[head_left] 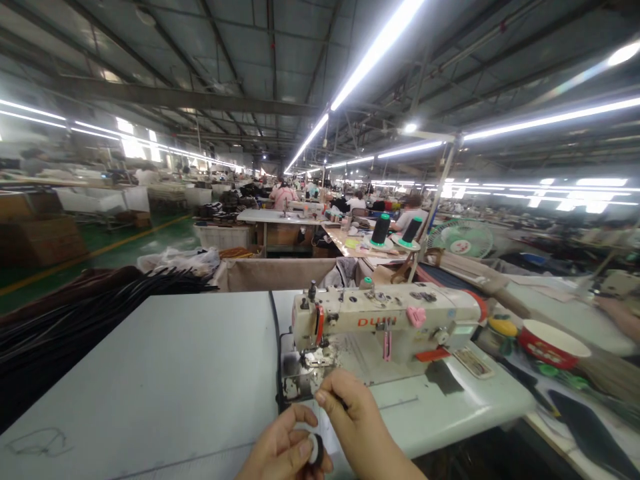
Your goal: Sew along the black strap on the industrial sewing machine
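Note:
Low in the head view, my left hand (285, 445) holds a small round spool (315, 449), white-faced with a dark rim, between thumb and fingers. Just to its right and slightly higher, my right hand (350, 407) is pinched closed, thumb against forefinger; what it grips is too small to make out. Both hands are in front of a cream sewing machine (345, 320) with orange parts, near its needle area. A pink pair of snips (387, 341) hangs on the machine's front.
Black strips (100, 327) lie left of the pale worktable (200, 373). At the right are a red bowl (553, 341), a green fan (461, 239) and a dark phone-like slab (593, 433). Thread cones (381, 230) stand behind; people sit farther back.

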{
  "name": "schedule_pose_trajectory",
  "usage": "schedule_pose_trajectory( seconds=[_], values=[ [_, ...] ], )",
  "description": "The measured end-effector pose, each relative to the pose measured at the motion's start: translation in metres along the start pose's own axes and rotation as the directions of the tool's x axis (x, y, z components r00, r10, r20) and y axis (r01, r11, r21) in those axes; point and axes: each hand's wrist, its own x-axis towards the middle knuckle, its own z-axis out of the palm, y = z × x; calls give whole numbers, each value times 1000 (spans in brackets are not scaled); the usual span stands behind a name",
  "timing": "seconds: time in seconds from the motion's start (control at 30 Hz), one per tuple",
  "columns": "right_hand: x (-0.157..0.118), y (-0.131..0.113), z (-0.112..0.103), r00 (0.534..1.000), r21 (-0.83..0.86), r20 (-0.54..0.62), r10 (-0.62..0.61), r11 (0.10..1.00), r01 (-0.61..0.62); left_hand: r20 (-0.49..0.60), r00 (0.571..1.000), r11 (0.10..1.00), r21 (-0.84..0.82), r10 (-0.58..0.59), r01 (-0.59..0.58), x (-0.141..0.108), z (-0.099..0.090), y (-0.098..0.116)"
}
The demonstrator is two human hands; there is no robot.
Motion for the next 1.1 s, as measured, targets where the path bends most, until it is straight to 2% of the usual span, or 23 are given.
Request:
schedule_pose_trajectory(
  seconds=[0.07,0.1,0.2,0.3,0.47,0.53,0.7,0.9,1.0,1.1],
  values=[
    [3,-6,2,992,-64,109,-63,996,70,11,998,997,18,69,-69,-5,11,7],
    [4,-7,3,989,-95,132,-62,993,75,-18,993,993,4,116,-116,-6,16,12],
    [7,-5,4,997,-177,81,13,984,2,-150,969,978,-42,194,-202,-9,21,28],
    [6,-3,-2,991,-114,78,110,988,-101,-195,965,981,-44,177,-189,-9,18,35],
    [-1,9,-8,965,62,102,242,967,-249,-183,969,980,-74,168,-184,-11,12,29],
    [-3,19,-8,957,58,109,269,959,-277,-148,973,979,-83,175,-188,-11,10,26],
    [-5,38,-7,955,-25,56,291,957,-290,26,971,967,-95,238,-235,-13,4,24],
    [-7,38,-12,960,-106,58,274,958,-267,45,941,939,-101,334,-329,-16,-2,20],
    [-6,37,-16,976,-150,33,216,966,-208,140,943,949,-140,300,-282,-22,-3,19],
    [0,35,-30,993,-204,-56,108,972,-117,249,953,985,-70,173,-160,-31,-11,19]
  ],
)
